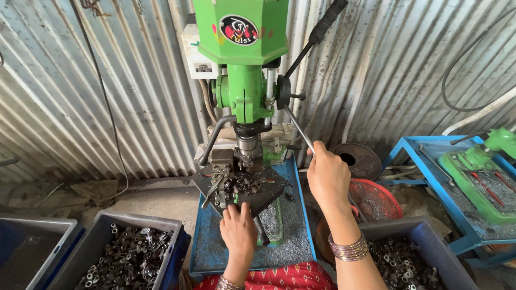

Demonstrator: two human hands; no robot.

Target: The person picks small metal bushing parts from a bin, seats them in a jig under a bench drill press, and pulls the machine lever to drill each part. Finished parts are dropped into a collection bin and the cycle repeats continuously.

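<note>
A green drill press (pixel 243 48) stands in front of me against a corrugated metal wall. My right hand (pixel 327 174) is closed around one of its steel feed handles (pixel 299 129). My left hand (pixel 237 228) rests at the near edge of the dark work table (pixel 271 194), fingers on the small metal parts (pixel 243 183) piled under the chuck (pixel 247 146). A clamp fixture (pixel 220 172) sits at the table's left. Whether my left hand grips a part cannot be seen.
Two grey bins of small dark metal parts flank me, one at the left (pixel 129 258) and one at the right (pixel 408 260). A blue tray base (pixel 207 241) holds metal shavings. A red basin (pixel 376 198) and a second green machine (pixel 478 172) on a blue stand lie to the right.
</note>
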